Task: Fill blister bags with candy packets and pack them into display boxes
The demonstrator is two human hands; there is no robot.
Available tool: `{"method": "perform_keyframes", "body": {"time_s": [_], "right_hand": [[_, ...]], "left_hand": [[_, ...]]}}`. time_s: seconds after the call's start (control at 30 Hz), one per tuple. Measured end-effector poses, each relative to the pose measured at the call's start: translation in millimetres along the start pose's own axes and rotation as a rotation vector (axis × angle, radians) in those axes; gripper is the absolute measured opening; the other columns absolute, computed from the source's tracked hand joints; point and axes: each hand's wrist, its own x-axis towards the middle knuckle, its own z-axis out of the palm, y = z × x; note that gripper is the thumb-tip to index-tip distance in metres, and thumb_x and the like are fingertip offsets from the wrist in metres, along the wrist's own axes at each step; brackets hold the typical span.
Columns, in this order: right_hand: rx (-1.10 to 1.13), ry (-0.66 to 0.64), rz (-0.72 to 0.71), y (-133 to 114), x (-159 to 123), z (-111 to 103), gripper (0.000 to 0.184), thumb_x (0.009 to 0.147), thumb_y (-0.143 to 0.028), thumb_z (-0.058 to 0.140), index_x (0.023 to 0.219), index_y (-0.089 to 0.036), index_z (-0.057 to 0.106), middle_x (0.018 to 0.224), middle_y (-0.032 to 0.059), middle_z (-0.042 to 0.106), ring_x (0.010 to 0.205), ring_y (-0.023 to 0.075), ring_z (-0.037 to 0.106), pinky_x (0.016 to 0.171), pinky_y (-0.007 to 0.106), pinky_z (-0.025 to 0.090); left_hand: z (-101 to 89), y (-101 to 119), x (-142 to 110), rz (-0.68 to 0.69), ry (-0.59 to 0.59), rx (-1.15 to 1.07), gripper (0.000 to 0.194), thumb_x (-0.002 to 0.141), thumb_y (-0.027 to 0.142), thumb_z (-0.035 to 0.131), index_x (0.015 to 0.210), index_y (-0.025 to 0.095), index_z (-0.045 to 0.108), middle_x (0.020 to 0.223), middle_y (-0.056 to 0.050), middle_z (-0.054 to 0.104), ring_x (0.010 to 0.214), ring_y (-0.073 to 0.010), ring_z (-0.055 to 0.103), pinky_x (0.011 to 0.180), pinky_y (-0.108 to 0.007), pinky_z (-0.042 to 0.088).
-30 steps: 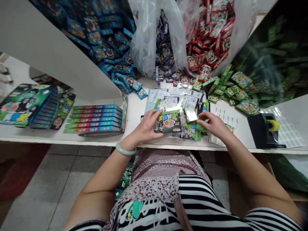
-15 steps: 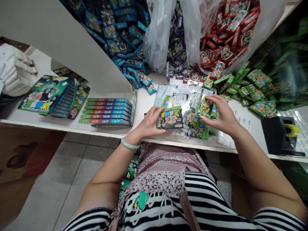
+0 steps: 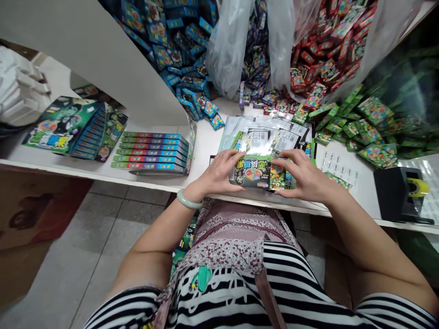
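Observation:
My left hand (image 3: 222, 174) grips the left side of a black and green printed candy packet (image 3: 253, 173), thumb along its lower edge and fingers over the top. Close against the packet's right end is a small green candy box (image 3: 277, 176), held between the thumb and fingers of my right hand (image 3: 303, 177). Beneath and behind both hands lies a pile of flat clear plastic packets (image 3: 257, 139) with printed cards and barcode labels. Part of the pile is hidden by my hands.
Blue (image 3: 195, 89), purple (image 3: 257, 68), red (image 3: 318, 68) and green candy boxes (image 3: 363, 123) lie heaped at the back. On the left are a stack of multicoloured boxes (image 3: 151, 153) and a green display box (image 3: 65, 125). A tape dispenser (image 3: 394, 194) and a sticker sheet (image 3: 338, 167) are right.
My right hand has picked up the small green box from the pile, turned it face up and brought it left against the packet. My left hand keeps its grip. The view has shifted.

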Motion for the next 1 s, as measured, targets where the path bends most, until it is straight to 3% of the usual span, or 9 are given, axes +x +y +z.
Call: {"method": "perform_keyframes", "body": {"time_s": [0.17, 0.3, 0.4, 0.5, 0.57, 0.67, 0.73, 0.87, 1.0], "right_hand": [[0.055, 0.019, -0.012, 2, 3, 7, 0.084, 0.083, -0.049, 0.074, 0.151, -0.029, 0.030, 0.136, 0.0159, 0.047, 0.127, 0.0367, 0.047, 0.105, 0.058, 0.045], [0.189, 0.165, 0.064, 4, 8, 18, 0.091, 0.080, -0.055, 0.076, 0.150, -0.032, 0.024, 0.144, 0.0155, 0.041, 0.137, 0.0355, 0.042, 0.109, 0.057, 0.045], [0.323, 0.240, 0.204, -7, 9, 27, 0.069, 0.087, -0.052, 0.069, 0.144, -0.030, 0.035, 0.128, 0.0139, 0.057, 0.123, 0.0326, 0.056, 0.103, 0.056, 0.049], [0.472, 0.166, 0.292, -18, 12, 34, 0.045, 0.094, -0.043, 0.059, 0.136, -0.030, 0.050, 0.121, 0.0108, 0.066, 0.110, 0.0287, 0.064, 0.097, 0.053, 0.053], [0.558, 0.183, 0.329, -9, 19, 32, 0.037, 0.095, -0.042, 0.056, 0.130, -0.029, 0.057, 0.120, 0.0089, 0.068, 0.108, 0.0266, 0.066, 0.097, 0.050, 0.053], [0.534, 0.348, 0.480, 43, 41, 16, 0.030, 0.095, -0.041, 0.054, 0.118, -0.025, 0.064, 0.108, 0.0068, 0.072, 0.103, 0.0252, 0.068, 0.098, 0.048, 0.053], [0.314, 0.430, 0.620, 95, 61, -3, 0.028, 0.091, -0.034, 0.057, 0.115, -0.022, 0.065, 0.111, 0.0092, 0.071, 0.105, 0.0281, 0.066, 0.099, 0.050, 0.051], [-0.177, 0.357, 0.855, 191, 103, -38, 0.044, 0.080, -0.020, 0.069, 0.122, -0.009, 0.060, 0.130, 0.0243, 0.060, 0.127, 0.0404, 0.051, 0.110, 0.058, 0.037], [-0.243, 0.238, 0.999, 237, 127, -54, 0.062, 0.054, -0.019, 0.091, 0.108, -0.012, 0.062, 0.123, 0.0241, 0.061, 0.125, 0.0450, 0.048, 0.107, 0.062, 0.038]], "left_hand": [[1.6, 4, 2, 0.046, 0.033, 0.044, 0.101, 0.074, 0.071, 0.070, 0.152, 0.017, 0.034, 0.136, -0.018, 0.048, 0.127, -0.0361, 0.047, 0.110, -0.052, 0.040], [3.9, 3, 4, -0.007, 0.071, 0.039, 0.099, 0.074, 0.067, 0.072, 0.152, 0.018, 0.034, 0.133, -0.018, 0.050, 0.125, -0.0361, 0.049, 0.108, -0.053, 0.042], [7.4, 2, 4, -0.047, 0.140, 0.033, 0.097, 0.074, 0.063, 0.073, 0.151, 0.017, 0.035, 0.131, -0.018, 0.050, 0.123, -0.0353, 0.050, 0.107, -0.052, 0.045], [10.6, 1, 4, -0.030, 0.142, 0.015, 0.097, 0.074, 0.059, 0.076, 0.151, 0.018, 0.034, 0.132, -0.017, 0.049, 0.125, -0.0351, 0.050, 0.108, -0.053, 0.045], [10.3, -1, 3, -0.012, 0.142, -0.007, 0.098, 0.074, 0.059, 0.076, 0.151, 0.019, 0.033, 0.132, -0.017, 0.048, 0.125, -0.0345, 0.050, 0.108, -0.052, 0.045], [5.8, -8, 1, -0.035, 0.176, -0.022, 0.097, 0.074, 0.062, 0.076, 0.151, 0.019, 0.034, 0.130, -0.017, 0.049, 0.122, -0.0336, 0.052, 0.106, -0.052, 0.048], [2.2, -13, -1, -0.062, 0.196, -0.025, 0.097, 0.074, 0.062, 0.076, 0.151, 0.021, 0.034, 0.128, -0.016, 0.049, 0.119, -0.0333, 0.053, 0.104, -0.051, 0.049], [0.5, -17, -4, -0.054, 0.215, -0.044, 0.097, 0.075, 0.060, 0.076, 0.153, 0.023, 0.032, 0.129, -0.015, 0.049, 0.119, -0.0338, 0.054, 0.104, -0.051, 0.050], [2.1, -20, -7, -0.071, 0.204, -0.032, 0.100, 0.075, 0.060, 0.076, 0.155, 0.026, 0.027, 0.131, -0.015, 0.048, 0.119, -0.0337, 0.055, 0.103, -0.050, 0.050]]}}
